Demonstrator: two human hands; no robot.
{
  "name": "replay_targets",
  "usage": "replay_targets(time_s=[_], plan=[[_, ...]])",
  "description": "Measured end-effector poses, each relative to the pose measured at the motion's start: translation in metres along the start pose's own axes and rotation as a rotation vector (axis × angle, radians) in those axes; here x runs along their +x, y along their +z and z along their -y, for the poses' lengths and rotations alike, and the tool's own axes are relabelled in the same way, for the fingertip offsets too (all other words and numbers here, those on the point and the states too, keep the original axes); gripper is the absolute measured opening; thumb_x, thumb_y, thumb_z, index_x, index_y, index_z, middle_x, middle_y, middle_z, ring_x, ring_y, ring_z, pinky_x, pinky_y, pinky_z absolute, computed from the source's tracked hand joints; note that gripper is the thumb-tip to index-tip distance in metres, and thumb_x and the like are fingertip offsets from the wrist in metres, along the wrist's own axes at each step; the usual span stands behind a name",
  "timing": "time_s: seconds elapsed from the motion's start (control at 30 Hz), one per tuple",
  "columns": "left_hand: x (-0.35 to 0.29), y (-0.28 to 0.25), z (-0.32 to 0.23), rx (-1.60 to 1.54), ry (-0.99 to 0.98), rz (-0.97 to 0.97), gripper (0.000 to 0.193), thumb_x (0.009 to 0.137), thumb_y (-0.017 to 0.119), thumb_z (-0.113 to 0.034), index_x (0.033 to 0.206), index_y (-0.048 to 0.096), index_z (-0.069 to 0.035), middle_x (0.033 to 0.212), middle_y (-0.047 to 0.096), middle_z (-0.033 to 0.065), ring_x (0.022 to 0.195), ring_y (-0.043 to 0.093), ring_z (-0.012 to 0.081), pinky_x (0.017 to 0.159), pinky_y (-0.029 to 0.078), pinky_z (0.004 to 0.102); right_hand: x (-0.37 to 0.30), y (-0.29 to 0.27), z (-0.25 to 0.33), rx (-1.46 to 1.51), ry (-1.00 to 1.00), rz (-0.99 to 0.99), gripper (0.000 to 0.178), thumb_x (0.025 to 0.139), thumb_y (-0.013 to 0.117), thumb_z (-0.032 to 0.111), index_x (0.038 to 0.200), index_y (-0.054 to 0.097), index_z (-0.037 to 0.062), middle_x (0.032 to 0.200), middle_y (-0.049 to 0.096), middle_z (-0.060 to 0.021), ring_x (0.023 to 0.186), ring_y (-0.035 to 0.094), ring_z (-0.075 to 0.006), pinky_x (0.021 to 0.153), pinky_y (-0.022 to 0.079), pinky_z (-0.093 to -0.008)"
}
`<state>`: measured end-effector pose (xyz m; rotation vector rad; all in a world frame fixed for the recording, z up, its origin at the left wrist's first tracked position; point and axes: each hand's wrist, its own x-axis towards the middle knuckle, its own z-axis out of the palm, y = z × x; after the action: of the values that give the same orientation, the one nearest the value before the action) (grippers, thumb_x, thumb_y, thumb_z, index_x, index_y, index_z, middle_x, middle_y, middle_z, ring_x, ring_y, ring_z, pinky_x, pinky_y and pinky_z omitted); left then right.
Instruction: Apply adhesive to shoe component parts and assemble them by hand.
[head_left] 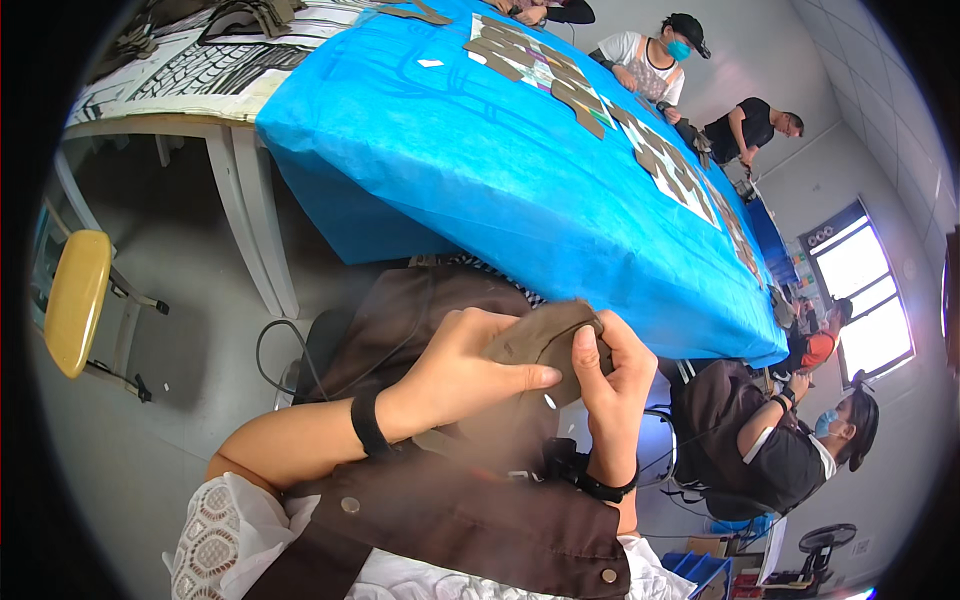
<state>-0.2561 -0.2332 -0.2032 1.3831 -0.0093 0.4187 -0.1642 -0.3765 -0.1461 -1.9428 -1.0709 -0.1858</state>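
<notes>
Above my lap, near the blue table edge, I hold a folded olive-brown fabric piece up between both hands. My left hand grips its left side, thumb stretched along the front and fingers behind. On the other side my right hand is closed on the right edge, its thumb pressing the top. A seam or fold line runs across the cloth. Its lower part looks blurred, and most of the fingertips are hidden behind it. A brown apron covers my lap.
Ahead stretches a long table with a blue cover, bearing rows of brown cut pieces on printed sheets. A yellow-seated stool stands at left beside a white table leg. A seated co-worker is close on the right; others line the far side.
</notes>
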Motion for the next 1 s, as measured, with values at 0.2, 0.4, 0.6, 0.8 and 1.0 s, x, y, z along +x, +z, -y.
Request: replay_targets(time_s=[0.2,0.4,0.6,0.8,1.0], plan=[[-0.003,-0.001,-0.005,0.036,0.024,0.008,0.029,0.079,0.082,-0.023,0.088,0.07,0.002,0.072,0.069,0.0039,0.067,0.06,0.0087,0.061,0.048,0.0286,0.003,-0.007,-0.006,0.235,0.171,0.134,0.01,0.09,0.061,0.008,0.087,0.062,-0.0023,0.077,0.061,-0.0067,0.068,0.052,-0.013,0.066,0.041,-0.025],[-0.006,0.001,-0.006,0.03,0.103,0.005,0.037,0.075,0.084,-0.02,0.1,0.068,0.001,0.088,0.073,0.0081,0.079,0.065,0.0113,0.073,0.053,0.0296,0.008,-0.01,-0.016,0.738,0.382,0.306,0.017,0.09,0.061,0.014,0.087,0.067,-0.0022,0.085,0.064,0.0,0.086,0.053,-0.0094,0.08,0.036,-0.023],[-0.006,0.005,-0.012,0.107,0.032,0.014,0.041,0.074,0.086,-0.023,0.101,0.068,0.002,0.09,0.073,0.0094,0.081,0.067,0.0132,0.074,0.053,0.0307,0.014,0.0,-0.006,0.294,0.082,0.085,0.012,0.092,0.058,0.008,0.093,0.068,0.001,0.077,0.062,-0.0038,0.072,0.053,-0.0087,0.068,0.042,-0.0262],[-0.009,0.009,-0.018,0.158,0.024,0.003,0.037,0.077,0.083,-0.02,0.102,0.067,0.003,0.087,0.073,0.0084,0.077,0.067,0.0116,0.069,0.053,0.0295,0.033,0.001,0.01,0.091,0.1,0.039,0.02,0.098,0.056,0.014,0.117,0.059,0.0083,0.056,0.045,-0.0002,0.051,0.04,-0.0074,0.05,0.035,-0.0281],[0.001,0.012,-0.024,-0.132,-0.04,-0.015,0.037,0.08,0.079,-0.004,0.113,0.063,0.001,0.107,0.069,0.0056,0.096,0.065,0.0126,0.081,0.054,0.0295,0.036,0.017,0.009,-0.187,-0.162,-0.19,0.025,0.098,0.055,0.017,0.123,0.055,0.016,0.056,0.055,-0.0115,0.046,0.058,-0.0329,0.043,0.042,-0.0441]])
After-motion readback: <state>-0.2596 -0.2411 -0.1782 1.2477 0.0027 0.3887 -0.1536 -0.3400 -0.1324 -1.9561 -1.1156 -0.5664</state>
